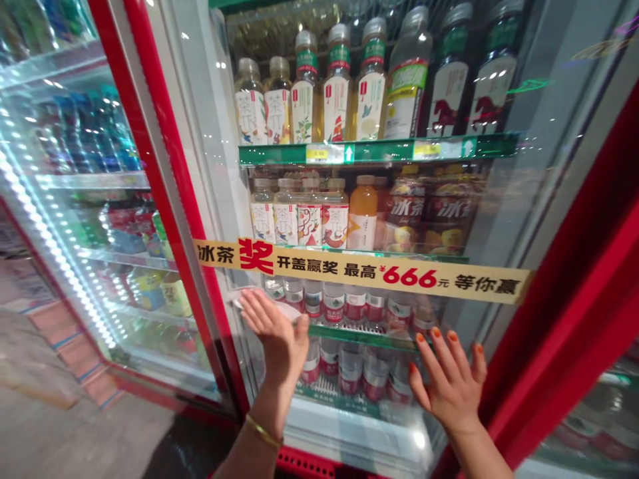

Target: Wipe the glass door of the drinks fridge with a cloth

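Observation:
A glass fridge door (364, 406) with a red frame stands before me, a yellow printed strip (324, 269) across it. Just below the strip's left part, my left hand (274, 332) lies with stretched fingers over a thin white wipe (287, 309), holding it flat at the glass. Most of the wipe is hidden under the palm. A gold bracelet (263, 431) circles the left wrist. Lower right, my right hand (452, 386) is open with spread fingers and orange nails, at or close to the glass; I cannot tell if it touches. Nothing shows in it.
Behind the glass, shelves carry rows of drink bottles (334, 100). Another lit fridge (104, 179) with bottles stands to the left. Stacked cartons (82, 359) sit on the grey floor at the far left. A red frame (559, 286) runs along the right side.

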`<state>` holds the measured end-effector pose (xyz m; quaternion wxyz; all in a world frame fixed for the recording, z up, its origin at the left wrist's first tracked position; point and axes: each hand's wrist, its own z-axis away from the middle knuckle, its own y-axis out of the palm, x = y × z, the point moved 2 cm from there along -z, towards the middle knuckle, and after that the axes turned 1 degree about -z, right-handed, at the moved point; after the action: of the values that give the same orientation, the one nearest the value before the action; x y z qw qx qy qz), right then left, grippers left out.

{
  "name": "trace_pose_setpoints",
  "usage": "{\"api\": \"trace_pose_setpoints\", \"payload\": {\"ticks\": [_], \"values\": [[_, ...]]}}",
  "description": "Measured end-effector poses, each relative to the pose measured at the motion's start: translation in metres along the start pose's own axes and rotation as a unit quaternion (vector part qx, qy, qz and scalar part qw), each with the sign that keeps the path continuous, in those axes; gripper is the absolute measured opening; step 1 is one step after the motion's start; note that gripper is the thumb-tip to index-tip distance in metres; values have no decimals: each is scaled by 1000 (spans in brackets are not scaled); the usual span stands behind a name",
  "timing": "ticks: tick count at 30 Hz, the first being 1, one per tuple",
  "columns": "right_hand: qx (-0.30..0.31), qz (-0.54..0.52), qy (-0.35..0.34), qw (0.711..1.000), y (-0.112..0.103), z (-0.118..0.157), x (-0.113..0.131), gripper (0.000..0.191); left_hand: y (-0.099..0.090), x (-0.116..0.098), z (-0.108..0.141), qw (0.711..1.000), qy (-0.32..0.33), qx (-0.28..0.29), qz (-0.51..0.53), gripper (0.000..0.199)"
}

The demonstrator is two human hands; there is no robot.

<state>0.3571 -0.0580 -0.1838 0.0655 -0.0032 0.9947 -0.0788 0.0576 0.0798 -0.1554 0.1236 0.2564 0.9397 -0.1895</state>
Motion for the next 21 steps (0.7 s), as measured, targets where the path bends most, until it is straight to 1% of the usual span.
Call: {"api": "trace_pose_setpoints", "payload": {"ticks": [1, 2, 3, 4, 5, 6, 7, 8, 9, 10, 11, 12, 13, 15, 16, 17, 18, 19, 20, 21], "values": [[1, -2, -1, 1000, 0, 0, 0, 85, 4, -12, 12, 999, 39, 1, -12, 113], [2, -3, -2, 1000, 0, 0, 0, 85, 8, -20, 29, 995, 94, 17, -25, 115], [2, -4, -2, 1000, -1, 0, 0, 85, 11, -21, 51, 987, 155, 30, -38, 115], [2, -4, -1, 1000, 0, 0, 0, 85, 13, -15, 73, 976, 210, 26, -48, 112], [2, -3, 2, 1000, 0, 0, 1, 84, 13, -1, 91, 969, 237, 27, -56, 106], [3, -4, 6, 1000, 0, 0, 1, 84, 13, 18, 102, 973, 223, 21, -60, 101], [4, -6, 10, 1000, 0, 0, 1, 83, 12, 39, 106, 982, 178, 25, -66, 94], [4, -9, 11, 1000, 1, -1, 2, 82, 11, 58, 105, 988, 133, 29, -69, 89], [0, -11, 11, 1000, 1, -1, 2, 81, 11, 71, 100, 993, 92, 33, -72, 85], [-5, -11, 8, 1000, 1, -2, 3, 80, 13, 77, 94, 994, 64, 40, -74, 84], [-11, -10, 6, 1000, 0, -3, 3, 80, 17, 76, 90, 995, 52, 46, -74, 85], [-15, -6, 3, 1000, 0, -4, 3, 80, 24, 67, 92, 995, 49, 53, -74, 91], [-17, -3, 2, 1000, -1, -4, 3, 80, 31, 53, 100, 994, 56, 63, -71, 99], [-9, 1, 2, 1000, -1, -5, 3, 83, 44, 20, 134, 990, 103, 83, -51, 114], [-4, 2, 2, 1000, -1, -5, 2, 83, 47, 7, 155, 984, 154, 83, -30, 112], [-2, 3, 0, 1000, -1, -4, 2, 83, 47, -1, 176, 977, 196, 83, -10, 105], [-1, 4, -2, 1000, -1, -4, 2, 83, 45, -1, 193, 971, 223, 83, 2, 97], [1, 6, -3, 1000, -1, -4, 2, 83, 41, 6, 204, 970, 228, 83, 10, 90], [2, 9, -3, 1000, -1, -3, 1, 83, 37, 18, 208, 976, 202, 85, 9, 87], [4, 12, -3, 1000, 0, -2, 1, 83, 34, 32, 206, 984, 157, 88, 3, 86]]}}
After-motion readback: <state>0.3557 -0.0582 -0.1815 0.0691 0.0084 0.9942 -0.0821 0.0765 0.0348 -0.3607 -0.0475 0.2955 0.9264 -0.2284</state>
